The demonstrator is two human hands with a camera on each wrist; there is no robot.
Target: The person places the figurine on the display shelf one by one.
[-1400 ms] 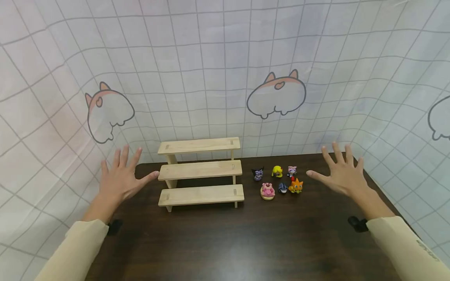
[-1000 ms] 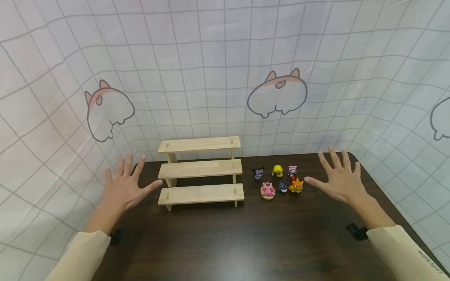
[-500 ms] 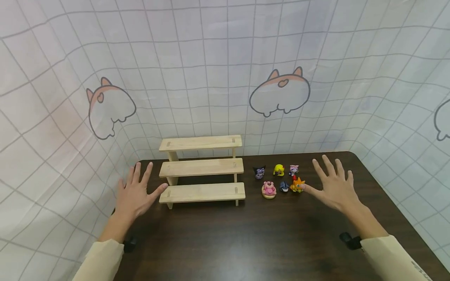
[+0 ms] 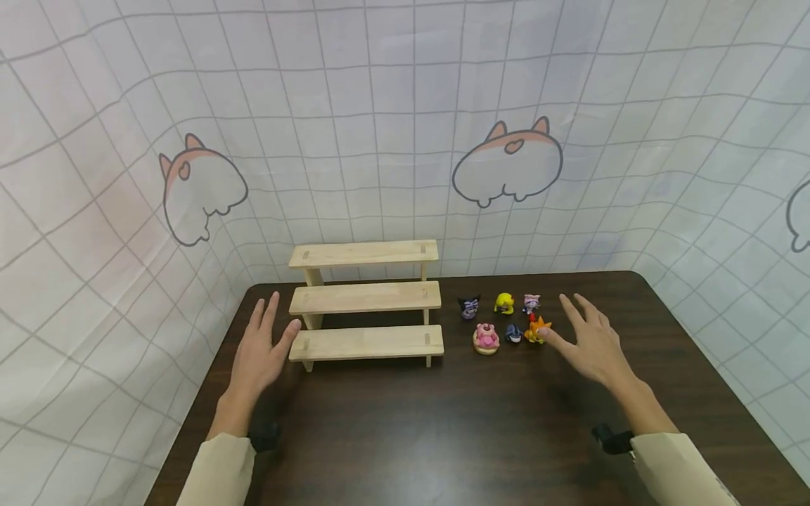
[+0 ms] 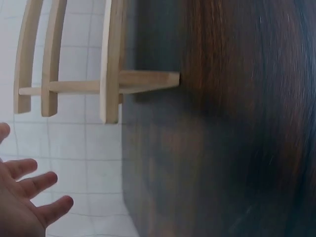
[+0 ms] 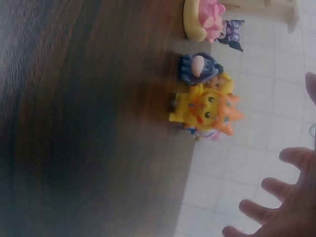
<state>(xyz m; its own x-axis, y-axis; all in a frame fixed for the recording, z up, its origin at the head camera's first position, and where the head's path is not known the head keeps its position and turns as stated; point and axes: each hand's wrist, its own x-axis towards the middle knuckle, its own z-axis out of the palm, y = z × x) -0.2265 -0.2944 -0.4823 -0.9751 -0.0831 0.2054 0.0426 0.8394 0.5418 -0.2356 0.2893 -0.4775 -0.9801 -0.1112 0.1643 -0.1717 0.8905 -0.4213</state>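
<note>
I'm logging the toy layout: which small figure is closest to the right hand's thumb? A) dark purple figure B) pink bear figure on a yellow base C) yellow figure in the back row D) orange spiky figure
D: the right hand has its thumb tip beside the orange spiky figure, with the other figures farther left or behind.

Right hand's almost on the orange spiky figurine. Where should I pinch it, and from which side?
Pinch the orange figurine across its body from above, probably thumb and forefinger front and back. The blue figurine crowds its left side, and a small red piece stands just behind, so a low side approach risks knocking them. The right hand is already beside it.
</note>
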